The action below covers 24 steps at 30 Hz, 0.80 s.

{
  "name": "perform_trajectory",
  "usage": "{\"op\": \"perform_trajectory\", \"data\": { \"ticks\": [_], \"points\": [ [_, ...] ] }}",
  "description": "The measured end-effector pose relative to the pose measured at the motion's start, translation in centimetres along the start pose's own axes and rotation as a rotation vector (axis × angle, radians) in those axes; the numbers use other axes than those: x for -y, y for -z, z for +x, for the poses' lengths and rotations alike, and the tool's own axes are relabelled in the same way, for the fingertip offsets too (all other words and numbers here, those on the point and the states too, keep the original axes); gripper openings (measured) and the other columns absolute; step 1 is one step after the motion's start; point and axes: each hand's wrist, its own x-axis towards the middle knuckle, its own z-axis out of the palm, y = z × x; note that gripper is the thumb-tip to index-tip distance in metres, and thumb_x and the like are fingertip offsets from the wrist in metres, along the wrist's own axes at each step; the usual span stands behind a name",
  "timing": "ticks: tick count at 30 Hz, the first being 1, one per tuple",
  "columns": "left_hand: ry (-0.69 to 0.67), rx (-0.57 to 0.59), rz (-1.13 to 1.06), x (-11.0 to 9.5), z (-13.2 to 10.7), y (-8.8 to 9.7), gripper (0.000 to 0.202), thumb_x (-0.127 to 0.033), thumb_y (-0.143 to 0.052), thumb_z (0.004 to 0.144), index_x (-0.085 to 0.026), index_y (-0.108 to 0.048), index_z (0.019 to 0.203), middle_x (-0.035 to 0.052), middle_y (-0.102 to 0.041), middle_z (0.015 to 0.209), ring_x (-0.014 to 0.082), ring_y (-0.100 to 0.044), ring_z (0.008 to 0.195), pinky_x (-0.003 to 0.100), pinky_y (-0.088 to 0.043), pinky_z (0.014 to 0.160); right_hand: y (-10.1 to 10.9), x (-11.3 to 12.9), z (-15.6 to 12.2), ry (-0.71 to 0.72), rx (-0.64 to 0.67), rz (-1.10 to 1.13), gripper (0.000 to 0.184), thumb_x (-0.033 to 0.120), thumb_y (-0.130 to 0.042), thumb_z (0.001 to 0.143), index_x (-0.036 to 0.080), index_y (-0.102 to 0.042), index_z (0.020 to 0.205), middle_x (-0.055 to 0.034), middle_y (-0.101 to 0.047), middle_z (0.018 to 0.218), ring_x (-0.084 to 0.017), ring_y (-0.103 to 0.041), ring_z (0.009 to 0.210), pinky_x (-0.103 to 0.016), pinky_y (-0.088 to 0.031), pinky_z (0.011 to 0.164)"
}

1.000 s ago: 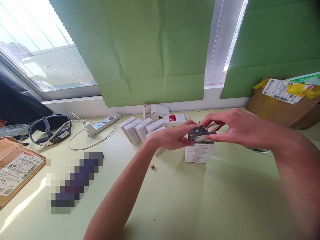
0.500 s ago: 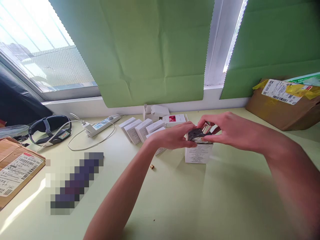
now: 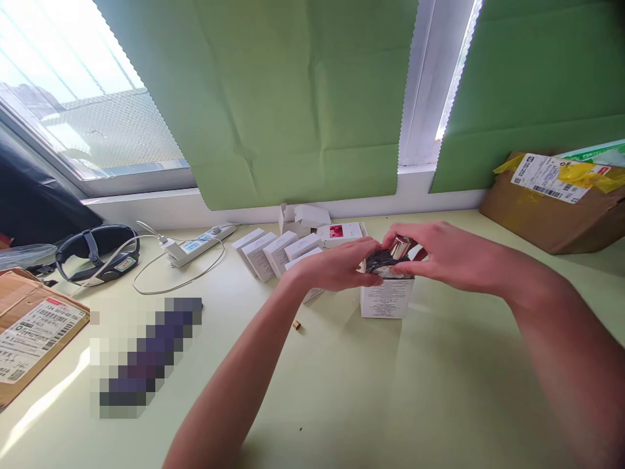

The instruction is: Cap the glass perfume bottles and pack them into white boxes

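Observation:
A white printed box (image 3: 385, 301) stands upright on the table, and a dark, glossy bottle (image 3: 381, 262) with a shiny metallic cap (image 3: 400, 245), looking like a perfume bottle, sits at its open top. My right hand (image 3: 432, 251) grips this bottle from the right, thumb in front and fingers behind the cap. From the left, my left hand (image 3: 342, 264) closes round the box's upper edge, thumb at the front, touching the bottle too. Its fingertips are partly hidden behind the bottle. A small gold-coloured cylinder (image 3: 297, 325) lies on the table left of the box.
Several white boxes (image 3: 278, 255) stand behind my left hand, near a box with a red picture (image 3: 340, 233). A power strip (image 3: 201, 244), a black headband device (image 3: 100, 254) and a carton (image 3: 36, 332) are at left. Another carton (image 3: 551, 215) sits far right.
The bottle and both hands have shifted very slightly lower and leftward at the box top, and more of the metallic cap shows. Everything else stays in place.

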Motion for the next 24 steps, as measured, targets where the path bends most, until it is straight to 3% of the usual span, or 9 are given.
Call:
{"op": "perform_trajectory", "data": {
  "ticks": [10, 15, 24],
  "points": [
    [0.059, 0.040, -0.013, -0.7, -0.3, 0.5, 0.025, -0.040, -0.056, 0.094, -0.023, -0.052, 0.112, 0.0041, -0.056, 0.112, 0.0197, -0.052, 0.103, 0.031, -0.043, 0.083, -0.5, -0.2, 0.3, -0.022, 0.045, -0.001, 0.017, 0.041, -0.066, 0.084, 0.028, -0.059, 0.092, 0.0009, -0.068, 0.081, -0.018, -0.058, 0.065, -0.028, -0.036, 0.055],
    [0.082, 0.034, -0.014, -0.9, -0.5, 0.5, 0.024, -0.040, -0.057, 0.093, -0.023, -0.050, 0.108, 0.0046, -0.057, 0.114, 0.0204, -0.054, 0.104, 0.031, -0.043, 0.080, -0.5, 0.2, 0.3, 0.068, 0.010, 0.007, 0.013, 0.034, -0.069, 0.080, 0.028, -0.060, 0.087, 0.0014, -0.070, 0.090, -0.019, -0.062, 0.078, -0.028, -0.040, 0.061],
    [0.067, 0.047, -0.011, -1.0, -0.5, 0.5, 0.023, -0.040, -0.058, 0.092, -0.023, -0.048, 0.105, 0.0041, -0.058, 0.116, 0.0196, -0.056, 0.104, 0.030, -0.044, 0.079, -0.6, 0.4, 0.4, 0.083, 0.021, -0.020, 0.013, 0.031, -0.070, 0.078, 0.027, -0.059, 0.082, 0.0033, -0.069, 0.085, -0.017, -0.061, 0.073, -0.028, -0.039, 0.060]
  ]
}}
